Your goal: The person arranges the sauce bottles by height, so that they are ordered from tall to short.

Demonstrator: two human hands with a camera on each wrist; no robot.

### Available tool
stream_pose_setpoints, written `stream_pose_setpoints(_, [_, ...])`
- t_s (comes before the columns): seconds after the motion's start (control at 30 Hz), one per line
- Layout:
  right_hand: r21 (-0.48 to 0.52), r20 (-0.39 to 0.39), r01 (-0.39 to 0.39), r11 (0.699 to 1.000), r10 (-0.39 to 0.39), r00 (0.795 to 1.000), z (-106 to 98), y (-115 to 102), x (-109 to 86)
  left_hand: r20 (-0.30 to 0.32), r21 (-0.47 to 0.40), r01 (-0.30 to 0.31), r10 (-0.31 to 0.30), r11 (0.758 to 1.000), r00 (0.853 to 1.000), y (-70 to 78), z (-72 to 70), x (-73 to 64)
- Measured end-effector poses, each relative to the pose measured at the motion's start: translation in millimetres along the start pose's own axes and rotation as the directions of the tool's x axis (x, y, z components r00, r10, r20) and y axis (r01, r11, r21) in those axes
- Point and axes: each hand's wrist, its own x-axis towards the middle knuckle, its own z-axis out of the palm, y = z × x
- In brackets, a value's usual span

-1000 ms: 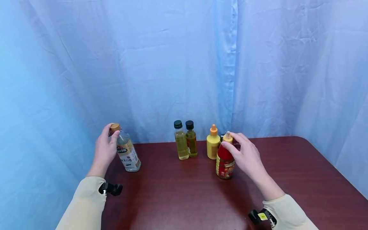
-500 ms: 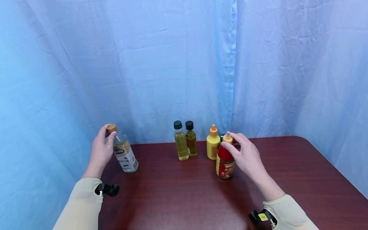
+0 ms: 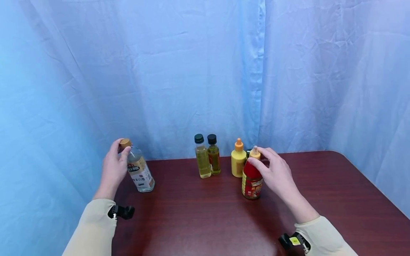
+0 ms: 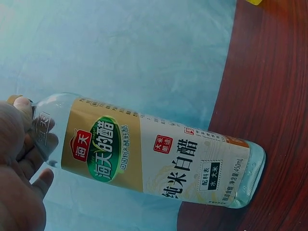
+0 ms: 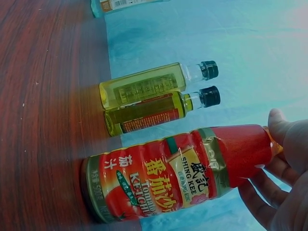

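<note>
My left hand (image 3: 112, 166) pinches the brown cap of a clear glass white vinegar bottle (image 3: 142, 174) at the table's left. Its gold, green and white label fills the middle of the left wrist view; the base appears to rest on the table. Toward the right, my right hand (image 3: 277, 172) grips the yellow top of a red ketchup bottle (image 3: 252, 181) between thumb and fingers. In the right wrist view the ketchup label (image 5: 159, 175) shows plainly, and the fingertips lie around the bottle's narrow neck end.
Two oil bottles, one pale (image 3: 203, 161) and one darker (image 3: 214, 160), stand side by side at the back centre. Beside the ketchup stands a yellow squeeze bottle (image 3: 238, 163). A dark-capped item (image 3: 248, 152) is mostly hidden behind it. A blue curtain (image 3: 198, 71) hangs behind the brown table (image 3: 192, 217).
My left hand and the vinegar bottle have shifted slightly left over the first half second, then stayed nearly still. The right hand keeps its hold on the ketchup bottle.
</note>
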Motion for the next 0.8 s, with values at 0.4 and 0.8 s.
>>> stream_pose_setpoints(0.4, [-0.056, -0.007, -0.02, 0.998, 0.02, 1.0, -6.0, -0.2, -6.4, -0.006, -0.049, 0.031, -0.032, 0.998, 0.999, 2.0, 6.8, -1.6])
stream_pose_setpoints(0.8, [-0.063, 0.016, -0.004, 0.998, 0.005, 1.0, -2.4, -3.0, -2.4, -0.044, -0.163, 0.108, -0.117, 0.981, 0.992, -3.4, 6.9, -7.9])
